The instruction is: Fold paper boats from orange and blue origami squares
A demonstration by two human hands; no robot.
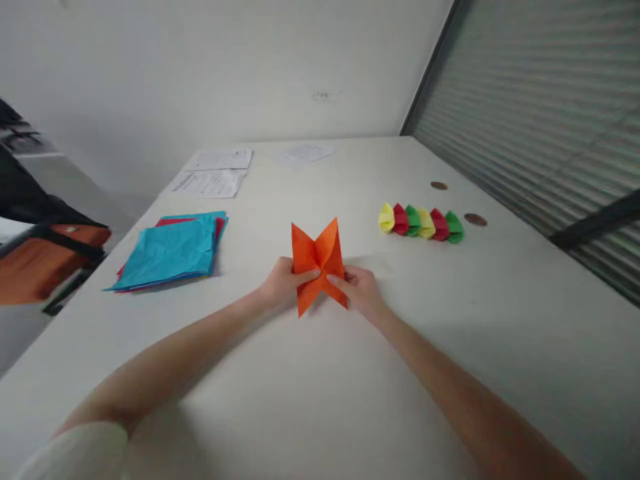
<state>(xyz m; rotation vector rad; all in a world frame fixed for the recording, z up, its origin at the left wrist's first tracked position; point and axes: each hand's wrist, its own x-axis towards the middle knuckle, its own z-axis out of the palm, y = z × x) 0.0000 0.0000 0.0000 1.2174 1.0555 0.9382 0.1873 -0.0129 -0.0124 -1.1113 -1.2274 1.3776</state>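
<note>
An orange piece of folded paper (pixel 316 252) is held up between both hands near the middle of the view. Its four pointed corners spread outward, and creases run in to its centre. My left hand (pixel 286 281) pinches the left side, thumb on the front near the centre. From the right, my right hand (pixel 361 288) grips the opposite side, its thumb also on the front close to the centre. The other fingers of both hands are mostly hidden behind the paper.
A stack of coloured paper sheets (pixel 173 250), blue on top, lies at the left. Several small folded paper pieces (pixel 421 222) in yellow, red and green stand in a row at the right. Printed sheets (pixel 215 181) lie farther back on the white table (pixel 320 400). Blinds (pixel 540 127) border the right.
</note>
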